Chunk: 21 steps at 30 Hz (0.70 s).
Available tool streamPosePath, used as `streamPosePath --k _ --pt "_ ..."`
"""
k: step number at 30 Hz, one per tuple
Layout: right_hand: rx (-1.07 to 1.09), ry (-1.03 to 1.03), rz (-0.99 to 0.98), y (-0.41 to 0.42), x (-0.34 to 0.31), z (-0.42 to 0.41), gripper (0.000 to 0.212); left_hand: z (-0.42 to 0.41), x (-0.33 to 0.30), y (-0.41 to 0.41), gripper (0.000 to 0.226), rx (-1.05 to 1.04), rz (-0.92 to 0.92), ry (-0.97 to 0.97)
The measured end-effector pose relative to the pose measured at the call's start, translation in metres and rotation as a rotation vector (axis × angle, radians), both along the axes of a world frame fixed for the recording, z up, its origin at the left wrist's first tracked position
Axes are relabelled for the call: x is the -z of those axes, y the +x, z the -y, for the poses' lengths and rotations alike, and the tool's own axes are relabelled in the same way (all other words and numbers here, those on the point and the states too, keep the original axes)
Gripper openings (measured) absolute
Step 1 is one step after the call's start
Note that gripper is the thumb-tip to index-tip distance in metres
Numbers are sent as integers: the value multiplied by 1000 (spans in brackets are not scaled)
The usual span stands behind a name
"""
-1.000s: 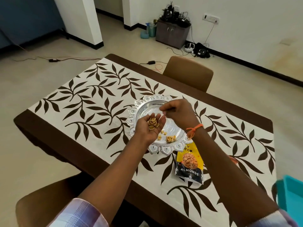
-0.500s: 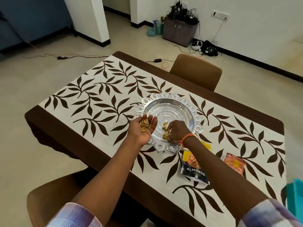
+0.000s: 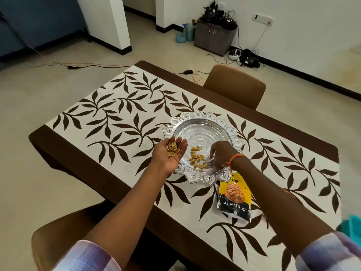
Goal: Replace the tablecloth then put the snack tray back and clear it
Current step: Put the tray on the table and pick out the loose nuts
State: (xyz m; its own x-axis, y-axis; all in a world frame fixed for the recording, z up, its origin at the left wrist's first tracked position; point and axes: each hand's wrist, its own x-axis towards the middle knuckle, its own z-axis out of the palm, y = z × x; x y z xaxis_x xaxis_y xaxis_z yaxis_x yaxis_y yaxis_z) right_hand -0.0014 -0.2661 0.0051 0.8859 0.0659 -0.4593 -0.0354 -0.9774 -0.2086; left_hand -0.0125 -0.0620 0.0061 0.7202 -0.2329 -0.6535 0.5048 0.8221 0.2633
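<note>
The tablecloth (image 3: 121, 122), cream with dark brown leaves and a brown border, lies spread over the table in front of me. My left hand (image 3: 172, 153) hovers palm up over the near left rim of the snack tray (image 3: 197, 116), fingers loosely cupped around a small heap of nut shells (image 3: 172, 148) resting in my palm. The tray is a silver dish with a scalloped, embossed edge, sitting on the cloth toward my side of the table. More loose shells (image 3: 196, 158) lie scattered in its near part, just right of my left hand. My right hand (image 3: 221, 150) reaches down into the tray beside those shells, knuckles up and fingers curled toward the dish floor; I cannot tell whether they pinch anything. An orange thread (image 3: 235, 158) circles that wrist. Near the tray's front edge, under my right forearm, a yellow and black almond packet (image 3: 234, 198) lies flat on the cloth.
</note>
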Motion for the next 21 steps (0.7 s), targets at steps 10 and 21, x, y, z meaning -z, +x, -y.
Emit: streamPosePath --k 10,21 --pt "107 250 178 4 23 -54 42 3 1 2 38 0 -6 17" --pt "-488 51 90 -5 44 -50 71 -7 3 2 36 -32 4 19"
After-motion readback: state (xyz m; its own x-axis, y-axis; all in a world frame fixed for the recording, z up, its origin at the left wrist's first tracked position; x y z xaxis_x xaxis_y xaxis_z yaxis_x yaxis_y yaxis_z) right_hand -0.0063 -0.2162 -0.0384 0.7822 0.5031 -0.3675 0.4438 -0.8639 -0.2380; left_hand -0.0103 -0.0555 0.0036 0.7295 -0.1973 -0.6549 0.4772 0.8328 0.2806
